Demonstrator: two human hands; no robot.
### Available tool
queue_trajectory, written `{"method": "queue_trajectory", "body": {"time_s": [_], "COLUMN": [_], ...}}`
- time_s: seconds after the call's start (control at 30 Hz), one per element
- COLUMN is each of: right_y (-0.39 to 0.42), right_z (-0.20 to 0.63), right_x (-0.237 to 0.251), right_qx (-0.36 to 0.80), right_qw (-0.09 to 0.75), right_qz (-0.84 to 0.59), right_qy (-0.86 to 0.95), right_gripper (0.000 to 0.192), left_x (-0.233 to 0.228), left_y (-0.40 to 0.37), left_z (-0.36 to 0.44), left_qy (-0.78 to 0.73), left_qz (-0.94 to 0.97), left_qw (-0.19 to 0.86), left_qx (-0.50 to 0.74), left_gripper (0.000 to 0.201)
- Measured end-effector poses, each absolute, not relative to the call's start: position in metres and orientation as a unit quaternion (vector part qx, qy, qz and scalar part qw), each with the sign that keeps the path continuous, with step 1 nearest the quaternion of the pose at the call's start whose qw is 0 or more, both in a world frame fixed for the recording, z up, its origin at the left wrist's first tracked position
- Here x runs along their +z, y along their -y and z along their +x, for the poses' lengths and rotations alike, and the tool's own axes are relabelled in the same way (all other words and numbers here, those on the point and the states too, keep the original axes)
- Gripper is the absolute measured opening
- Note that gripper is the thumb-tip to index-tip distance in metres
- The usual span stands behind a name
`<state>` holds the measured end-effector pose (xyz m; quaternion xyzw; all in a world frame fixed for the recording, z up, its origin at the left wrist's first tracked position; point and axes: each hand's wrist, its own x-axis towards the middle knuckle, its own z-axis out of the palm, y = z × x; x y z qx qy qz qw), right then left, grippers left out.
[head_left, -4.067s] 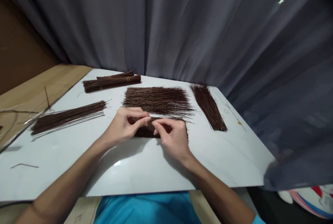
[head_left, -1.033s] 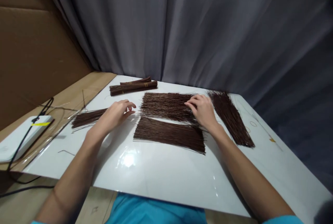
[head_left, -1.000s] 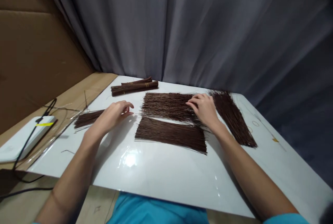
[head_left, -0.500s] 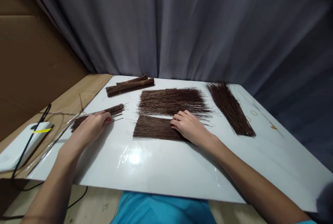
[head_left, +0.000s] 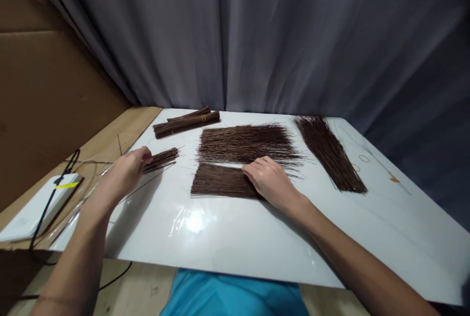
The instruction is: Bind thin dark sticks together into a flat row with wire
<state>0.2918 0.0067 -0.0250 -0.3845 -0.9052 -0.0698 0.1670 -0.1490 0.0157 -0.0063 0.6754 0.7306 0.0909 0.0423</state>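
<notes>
My left hand (head_left: 128,171) is closed in a pinch just above a small loose pile of thin brown sticks (head_left: 163,159) at the left. What its fingertips hold, if anything, is too small to make out. One separate stick (head_left: 147,183) lies slantwise on the table beside that pile. My right hand (head_left: 270,179) rests on the right part of a flat, neatly lined pile of brown sticks (head_left: 220,180) at the centre. Its fingers are bent and pressed together at the pile's far edge; the palm side is hidden.
Behind lies a wider, ragged stick pile (head_left: 242,142). Banded stick bundles (head_left: 187,124) lie back left, and a long pile (head_left: 330,154) slants at right. Rubber bands (head_left: 364,158) lie farther right. A white box (head_left: 44,208) with a black cable stands left, by cardboard (head_left: 47,85).
My left hand has lifted slightly and drawn back left from the small pile, baring more of it and the separate stick. My right hand stays on the centre pile, its fingers drawn closer together.
</notes>
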Motion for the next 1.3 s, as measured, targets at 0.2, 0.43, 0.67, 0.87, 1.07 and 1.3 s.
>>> {"method": "queue_trajectory", "body": {"time_s": [0.2,0.43,0.67,0.87,1.07,1.3], "right_y": [0.000,0.010,0.006,0.003,0.002,0.006], "right_z": [0.287,0.281,0.280,0.282,0.291,0.285], "right_x": [-0.017,0.008,-0.007,-0.027,-0.030,-0.026], "right_qx": [-0.006,0.121,0.426,0.543,0.576,0.602], "right_qw": [0.267,0.332,0.439,0.432,0.347,0.301], "right_qz": [-0.341,-0.379,-0.420,-0.390,-0.392,-0.373], "right_qy": [0.901,0.855,0.670,0.605,0.628,0.639], "right_gripper": [0.020,0.025,0.029,0.038,0.045,0.053], "left_x": [0.000,0.038,0.053,0.024,-0.004,-0.003], "left_y": [-0.022,-0.022,-0.023,-0.031,-0.031,-0.025], "left_z": [-0.145,-0.110,-0.032,0.023,0.032,0.024], "left_qy": [-0.694,-0.647,-0.547,-0.433,-0.433,-0.434], "left_qz": [0.706,0.701,0.640,0.668,0.672,0.670], "left_qw": [-0.022,0.046,0.340,0.483,0.497,0.522], "left_qx": [0.138,0.295,0.420,0.365,0.338,0.300], "left_gripper": [0.022,0.034,0.039,0.039,0.039,0.041]}}
